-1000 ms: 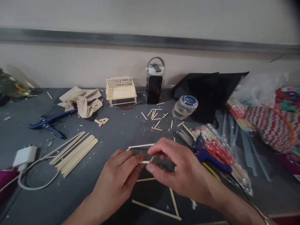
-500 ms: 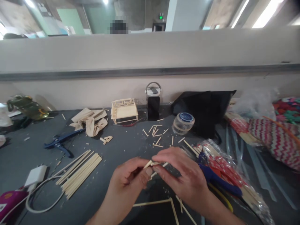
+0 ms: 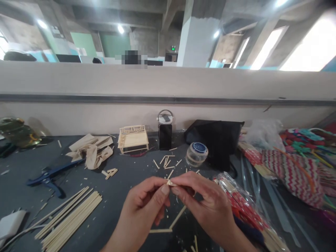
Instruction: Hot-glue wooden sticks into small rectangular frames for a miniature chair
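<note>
Just above the desk, my left hand (image 3: pixel 145 206) and my right hand (image 3: pixel 207 201) meet fingertip to fingertip. Both pinch a short piece of wooden stick (image 3: pixel 170 182), mostly covered by the fingers. Beneath the hands lie pale sticks (image 3: pixel 160 231) that meet at a corner, partly hidden by my hands. Short cut pieces (image 3: pixel 168 162) are scattered beyond them. To the left a row of long thin sticks (image 3: pixel 72 222) rests on the desk. A small wooden model bench (image 3: pixel 133 140) with a latticed back stands near the partition.
Blue pliers (image 3: pixel 52 176) and crumpled brown paper (image 3: pixel 96 154) lie left. A phone (image 3: pixel 165 137), a clear jar with a blue lid (image 3: pixel 196 155) and a black bag (image 3: pixel 217 143) stand behind. Red-wrapped sticks in plastic (image 3: pixel 243 203) lie right. A white charger (image 3: pixel 12 224) sits front left.
The view has tilted up and shifted right, showing more of the room. My hands stay together at the stick piece, with the right fingers drawn closer to the left ones.
</note>
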A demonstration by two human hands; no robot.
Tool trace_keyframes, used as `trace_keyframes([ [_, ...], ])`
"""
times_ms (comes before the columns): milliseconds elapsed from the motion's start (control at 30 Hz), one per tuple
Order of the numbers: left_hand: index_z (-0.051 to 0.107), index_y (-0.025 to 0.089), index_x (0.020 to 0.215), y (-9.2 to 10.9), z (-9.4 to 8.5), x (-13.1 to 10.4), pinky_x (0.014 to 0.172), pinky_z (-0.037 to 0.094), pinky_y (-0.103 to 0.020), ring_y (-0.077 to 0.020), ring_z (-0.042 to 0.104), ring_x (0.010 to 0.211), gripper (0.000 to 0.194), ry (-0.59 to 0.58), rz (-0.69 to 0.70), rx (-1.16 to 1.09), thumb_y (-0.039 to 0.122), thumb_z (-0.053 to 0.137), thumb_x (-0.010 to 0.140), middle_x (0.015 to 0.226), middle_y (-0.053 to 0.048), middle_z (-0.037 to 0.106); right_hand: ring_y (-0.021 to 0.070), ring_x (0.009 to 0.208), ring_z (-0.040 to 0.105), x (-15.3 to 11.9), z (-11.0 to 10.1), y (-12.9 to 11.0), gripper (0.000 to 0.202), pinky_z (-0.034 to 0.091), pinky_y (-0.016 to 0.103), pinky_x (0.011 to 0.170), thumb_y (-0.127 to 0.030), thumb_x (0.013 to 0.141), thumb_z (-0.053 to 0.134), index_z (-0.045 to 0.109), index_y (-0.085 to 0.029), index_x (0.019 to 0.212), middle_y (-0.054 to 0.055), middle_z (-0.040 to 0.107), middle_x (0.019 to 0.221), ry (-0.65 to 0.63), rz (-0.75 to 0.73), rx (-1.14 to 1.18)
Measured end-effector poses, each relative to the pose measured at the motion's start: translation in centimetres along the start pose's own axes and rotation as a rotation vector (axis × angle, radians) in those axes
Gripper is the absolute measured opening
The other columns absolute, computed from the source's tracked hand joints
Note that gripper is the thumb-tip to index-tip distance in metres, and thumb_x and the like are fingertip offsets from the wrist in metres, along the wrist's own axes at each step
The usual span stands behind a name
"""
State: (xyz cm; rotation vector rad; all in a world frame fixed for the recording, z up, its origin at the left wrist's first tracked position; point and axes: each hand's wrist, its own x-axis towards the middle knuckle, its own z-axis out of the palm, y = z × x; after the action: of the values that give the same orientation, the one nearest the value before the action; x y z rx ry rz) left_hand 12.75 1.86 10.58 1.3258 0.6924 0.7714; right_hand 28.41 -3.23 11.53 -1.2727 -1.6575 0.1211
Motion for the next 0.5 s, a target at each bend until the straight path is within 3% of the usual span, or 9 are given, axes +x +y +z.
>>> trace_keyframes([
  [167, 0.068, 0.019, 0.088, -0.21, -0.12, 0.13, 0.037, 0.027, -0.016, -0.0037, 0.037, 0.042, 0.025, 0.013, -0.038, -0.087, 0.043, 0.064, 0.082, 0.059, 0.004, 0.052, 0.0096, 0.067, 0.065, 0.21, 0.34, -0.07, 0.013, 0.051, 0.018, 0.062, -0.013, 0.083, 0.062, 0.069, -0.021, 0.089, -0.002, 0.070, 0.076, 0.002, -0.015, 0.020],
  [500, 0.070, 0.016, 0.091, -0.22, -0.08, -0.01, 0.040, 0.028, -0.016, -0.0042, 0.038, 0.045, 0.026, 0.064, -0.030, -0.024, 0.040, 0.062, 0.084, 0.059, 0.003, 0.053, 0.0073, 0.068, 0.064, 0.05, 0.70, 0.17, 0.011, 0.049, 0.016, 0.063, -0.012, 0.083, 0.064, 0.070, -0.020, 0.089, -0.002, 0.070, 0.077, -0.021, 0.017, 0.034],
])
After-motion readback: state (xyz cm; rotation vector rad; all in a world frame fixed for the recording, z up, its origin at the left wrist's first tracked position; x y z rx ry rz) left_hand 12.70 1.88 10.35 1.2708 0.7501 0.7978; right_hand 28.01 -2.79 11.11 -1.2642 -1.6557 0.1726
